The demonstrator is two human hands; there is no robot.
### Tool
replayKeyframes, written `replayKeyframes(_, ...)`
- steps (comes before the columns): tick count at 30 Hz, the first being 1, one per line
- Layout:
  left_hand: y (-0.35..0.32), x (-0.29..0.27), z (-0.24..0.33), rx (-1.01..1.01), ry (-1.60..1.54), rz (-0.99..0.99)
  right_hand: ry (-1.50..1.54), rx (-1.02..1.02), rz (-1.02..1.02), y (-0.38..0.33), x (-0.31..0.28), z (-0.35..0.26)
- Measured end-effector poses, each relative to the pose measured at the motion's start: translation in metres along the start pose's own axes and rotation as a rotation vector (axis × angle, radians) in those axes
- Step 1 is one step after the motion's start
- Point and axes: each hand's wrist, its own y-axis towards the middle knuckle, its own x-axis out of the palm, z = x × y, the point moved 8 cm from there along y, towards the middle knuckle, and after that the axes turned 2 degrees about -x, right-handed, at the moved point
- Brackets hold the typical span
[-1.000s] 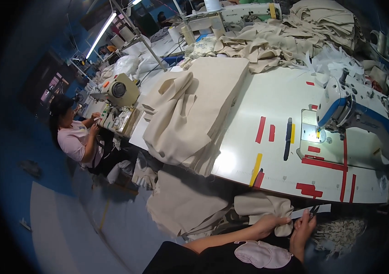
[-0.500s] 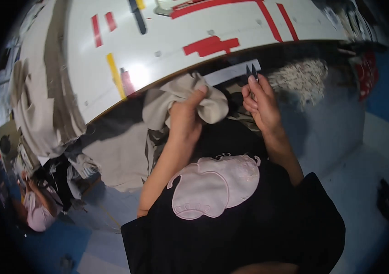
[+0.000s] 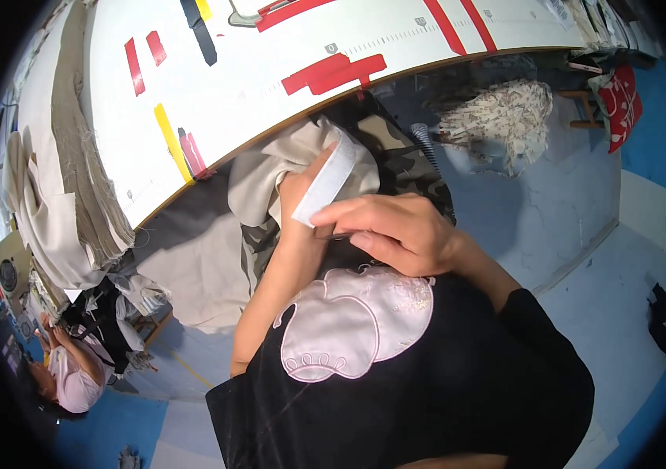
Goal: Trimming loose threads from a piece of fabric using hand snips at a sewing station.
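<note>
Beige cloth point(image 3: 259, 184) is bunched in my left hand point(image 3: 299, 187), whose fingers are closed and partly hidden in its folds. A white fabric strip point(image 3: 331, 178) lies slantwise over that hand, from the cloth down toward my wrist. At the strip's lower end are the fingertips of my right hand point(image 3: 403, 230), closed in a pinch. Below its index finger shows a thin dark part of the thread snips point(image 3: 334, 236); the rest is hidden by the hand. Camouflage-patterned trousers point(image 3: 411, 168) show behind the cloth.
A white table point(image 3: 247, 102) with red, yellow and black tape curves across the far side. Layered beige fabric point(image 3: 75, 180) hangs over its left end. Patterned cloth point(image 3: 513, 121) lies at the right, near a red cushion point(image 3: 622, 109). Another person point(image 3: 75, 367) sits at lower left.
My right hand has moved left and toward me, its snips now mostly hidden. The white strip, stretched out to the right before, now lies across my left hand.
</note>
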Motion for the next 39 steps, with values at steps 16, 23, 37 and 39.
replayKeyframes(16,-0.008,0.013,0.011,0.077,-0.263,-0.057,-0.432,0.428,0.008,-0.008,-0.044,0.048)
replayKeyframes(23,-0.006,0.004,0.005,0.101,-0.356,-0.187,-0.354,0.375,0.081,-0.005,-0.032,0.043)
replayKeyframes(37,0.007,0.012,-0.012,-0.044,-0.755,-0.528,0.026,0.7,0.342,-0.026,-0.032,0.071)
replayKeyframes(39,0.003,0.012,-0.012,-0.055,-0.785,-0.581,0.251,0.565,0.512,-0.021,-0.027,0.076)
